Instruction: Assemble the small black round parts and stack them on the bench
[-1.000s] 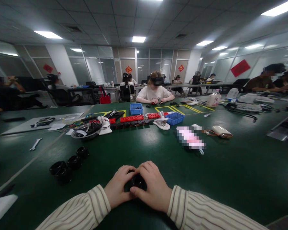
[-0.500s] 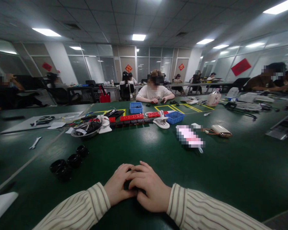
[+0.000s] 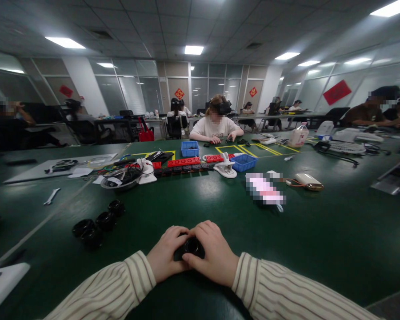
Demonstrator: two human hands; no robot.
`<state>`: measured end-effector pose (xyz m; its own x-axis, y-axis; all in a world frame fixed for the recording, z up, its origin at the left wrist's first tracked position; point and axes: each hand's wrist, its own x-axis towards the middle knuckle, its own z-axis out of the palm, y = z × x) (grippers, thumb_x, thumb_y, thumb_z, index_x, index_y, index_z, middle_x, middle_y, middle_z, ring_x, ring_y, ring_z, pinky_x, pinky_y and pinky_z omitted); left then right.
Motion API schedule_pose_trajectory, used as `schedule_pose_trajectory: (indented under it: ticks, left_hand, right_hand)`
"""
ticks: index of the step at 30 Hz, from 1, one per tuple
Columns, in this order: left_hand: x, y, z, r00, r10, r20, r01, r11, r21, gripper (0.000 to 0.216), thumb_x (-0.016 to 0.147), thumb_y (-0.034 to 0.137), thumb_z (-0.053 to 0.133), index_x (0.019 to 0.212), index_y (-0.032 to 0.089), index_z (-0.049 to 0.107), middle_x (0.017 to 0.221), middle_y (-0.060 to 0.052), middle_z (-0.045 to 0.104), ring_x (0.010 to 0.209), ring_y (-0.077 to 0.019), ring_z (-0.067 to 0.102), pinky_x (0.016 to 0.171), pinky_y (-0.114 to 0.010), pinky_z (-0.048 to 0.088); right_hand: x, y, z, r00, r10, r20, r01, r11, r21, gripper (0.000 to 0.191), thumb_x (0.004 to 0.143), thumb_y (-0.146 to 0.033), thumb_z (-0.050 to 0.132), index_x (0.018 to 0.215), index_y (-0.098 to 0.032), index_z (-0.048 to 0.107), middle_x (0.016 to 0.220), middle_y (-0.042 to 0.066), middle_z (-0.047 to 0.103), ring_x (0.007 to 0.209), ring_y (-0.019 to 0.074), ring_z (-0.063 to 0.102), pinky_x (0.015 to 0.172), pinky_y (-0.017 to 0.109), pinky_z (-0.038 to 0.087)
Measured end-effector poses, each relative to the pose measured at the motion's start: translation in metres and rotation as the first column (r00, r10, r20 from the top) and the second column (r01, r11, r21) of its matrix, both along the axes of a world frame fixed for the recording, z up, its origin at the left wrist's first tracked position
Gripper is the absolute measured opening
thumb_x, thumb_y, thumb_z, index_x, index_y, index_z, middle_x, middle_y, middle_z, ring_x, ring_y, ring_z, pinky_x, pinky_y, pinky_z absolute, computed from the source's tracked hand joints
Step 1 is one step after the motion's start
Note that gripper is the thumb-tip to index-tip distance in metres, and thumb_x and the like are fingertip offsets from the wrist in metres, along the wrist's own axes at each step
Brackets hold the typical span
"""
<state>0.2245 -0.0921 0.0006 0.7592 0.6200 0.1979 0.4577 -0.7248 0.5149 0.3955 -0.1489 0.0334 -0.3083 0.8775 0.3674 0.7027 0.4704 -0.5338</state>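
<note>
Close in front of me on the green table (image 3: 246,240), both hands curl around a glossy black round part (image 3: 192,245) with a hole in its middle. My left hand (image 3: 165,253) grips its left side, fingers over the far edge and thumb at the near side. From the right, my right hand (image 3: 215,253) closes on the same part, thumb across its near edge. Its lower part is hidden by my fingers. Over to the left stand several similar black round parts (image 3: 106,221) in a loose cluster.
A wrench (image 3: 52,196) lies at left. Farther off are a metal bowl (image 3: 126,183) of cables, a red power strip (image 3: 183,162), a white clamp (image 3: 225,168), blue bins (image 3: 243,163) and a power bank (image 3: 308,182). A person (image 3: 216,126) sits opposite.
My right hand has shifted its fingers up and back, opening the view onto the black part's hole. My left hand stays nearly in place. The view has tilted slightly.
</note>
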Motion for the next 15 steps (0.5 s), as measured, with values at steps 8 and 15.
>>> schedule_pose_trajectory:
  ticks: [8,15]
  left_hand:
    - [-0.0003,-0.0001,0.0007,1.000,-0.013,-0.007,0.013,1.000,-0.016,0.045,0.060,0.019,0.068,0.103,0.021,0.054,0.106,-0.005,0.049,0.099,-0.0257,0.045,0.091,-0.043,0.036]
    - [0.0029,-0.0036,0.0072,1.000,0.001,0.006,-0.001,1.000,-0.010,0.043,0.063,0.027,0.071,0.103,0.022,0.055,0.101,-0.004,0.051,0.096,-0.0250,0.047,0.086,-0.040,0.039]
  right_hand:
    - [0.0018,-0.0010,0.0039,0.966,0.260,0.006,-0.260,0.964,0.051,0.037,0.061,-0.010,0.048,0.096,-0.019,0.055,0.093,0.004,0.060,0.091,0.0201,0.046,0.089,0.038,0.033]
    - [0.0025,-0.0053,0.0055,0.932,0.360,0.046,-0.361,0.932,0.029,0.026,0.060,-0.011,0.045,0.082,-0.022,0.052,0.102,0.000,0.059,0.112,0.0198,0.041,0.105,0.045,0.006]
